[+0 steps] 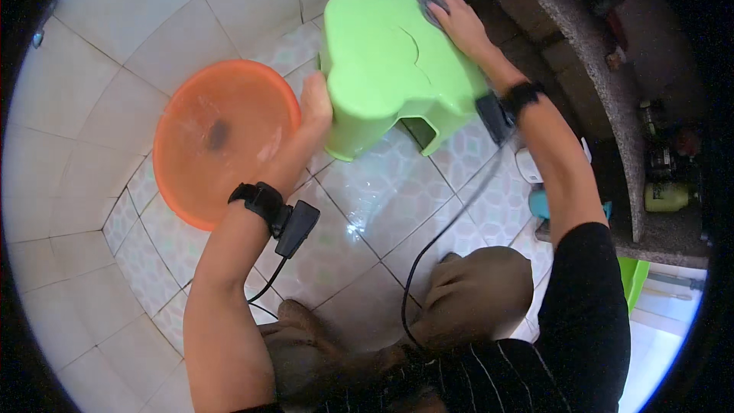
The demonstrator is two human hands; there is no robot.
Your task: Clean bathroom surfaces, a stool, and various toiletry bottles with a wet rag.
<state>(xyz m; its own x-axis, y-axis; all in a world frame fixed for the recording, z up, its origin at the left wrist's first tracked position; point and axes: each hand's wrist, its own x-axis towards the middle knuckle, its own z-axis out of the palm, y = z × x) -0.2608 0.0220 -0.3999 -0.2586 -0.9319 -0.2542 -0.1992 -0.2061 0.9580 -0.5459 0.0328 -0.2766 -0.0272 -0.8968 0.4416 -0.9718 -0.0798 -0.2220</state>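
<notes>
A light green plastic stool (375,53) stands on the tiled floor in front of me, with a cut-out in its near side. My right hand (460,24) presses a bunched grey cloth (430,4) against the far right edge of the stool's top. At the stool's left side, my left hand (316,99) grips its edge; the fingertips are hidden. Just left of that hand sits an orange basin (229,118) holding water, with a dark blurry patch in the middle.
Pale wall tiles (99,153) close in on the left. A grey stone ledge (589,69) curves along the right, with bottles (669,197) on it. Cables (428,248) run from my wrist devices across the wet, shiny floor (352,206). My knees are close below.
</notes>
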